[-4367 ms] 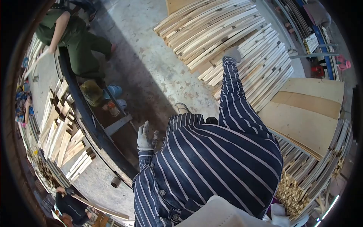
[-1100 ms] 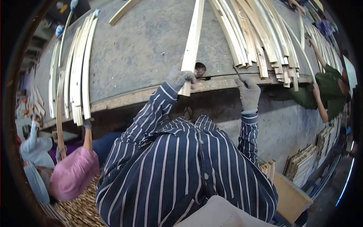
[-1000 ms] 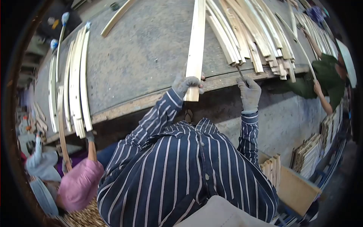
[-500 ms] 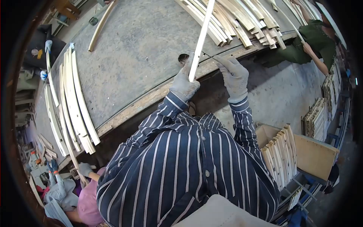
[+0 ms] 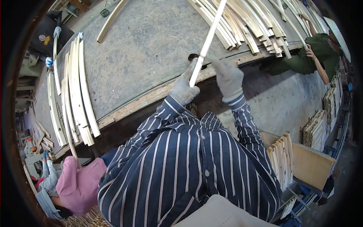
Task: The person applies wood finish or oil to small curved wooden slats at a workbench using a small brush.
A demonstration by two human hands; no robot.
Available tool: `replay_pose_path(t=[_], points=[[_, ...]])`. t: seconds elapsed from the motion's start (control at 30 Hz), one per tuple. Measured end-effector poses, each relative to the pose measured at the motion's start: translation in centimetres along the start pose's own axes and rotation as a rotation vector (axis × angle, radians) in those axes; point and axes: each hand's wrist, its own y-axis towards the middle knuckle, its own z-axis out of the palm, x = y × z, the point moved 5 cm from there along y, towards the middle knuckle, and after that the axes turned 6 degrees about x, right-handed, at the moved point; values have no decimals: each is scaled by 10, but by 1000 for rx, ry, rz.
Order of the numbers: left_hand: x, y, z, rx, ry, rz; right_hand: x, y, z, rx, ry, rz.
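My gloved left hand (image 5: 184, 90) is closed around the lower end of a pale, narrow wooden strip (image 5: 210, 39), which slants up and away over the table edge. My gloved right hand (image 5: 229, 78) is just right of the strip, fingers bent and smeared by motion. Half a second ago a thin dark tool stuck out of its fingertips towards the strip; in the current view the blur hides most of it. Beyond my left hand, a dark round hole (image 5: 193, 57) shows in the tabletop, partly covered by the hand and strip.
Wooden strips lie on the grey table (image 5: 132, 49), in a right-hand pile (image 5: 261, 28) and a left-hand group (image 5: 77, 90). A person in green (image 5: 319, 56) holds a strip at right; a person in pink (image 5: 81, 181) is at lower left. Upright strips (image 5: 281, 157) fill a box beside me.
My right hand has shifted slightly left and down, blurring beside the strip. My left hand keeps its hold. The view has turned a little, and the person in pink has leaned in.
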Motion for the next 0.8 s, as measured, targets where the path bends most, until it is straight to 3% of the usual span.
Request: replay_pose_path(t=[0.1,0.13,0.17,0.23,0.3,0.37,0.4,0.43,0.5,0.57,0.67,0.77,0.8], points=[[9,0,-4,-66,-36,66,28,-12,-1,123,285,-147],[16,-1,-3,5,-244,-58,24,-7,-3,220,253,-136],[22,-3,-1,79,-451,-182,11,1,-5,47,439,-111],[17,-4,-1,324,-932,-28,-33,12,4,64,769,262],[19,-9,7,474,-1410,2,-54,12,10,-17,827,357],[16,-11,5,481,-1422,60,-68,-1,31,71,874,502],[22,-11,7,533,-1585,32,-65,-6,41,69,914,607],[27,-13,7,583,-1748,1,-60,-6,46,76,922,595],[47,-12,10,573,-1750,34,-49,-9,59,110,1030,627],[63,-10,14,802,-2011,194,-44,-7,73,202,1000,589],[40,-13,12,879,-2156,357,-17,3,72,299,964,602],[55,-9,17,745,-2356,393,-1,7,88,256,1108,521],[55,-9,19,737,-2368,373,3,5,99,354,1073,534]])
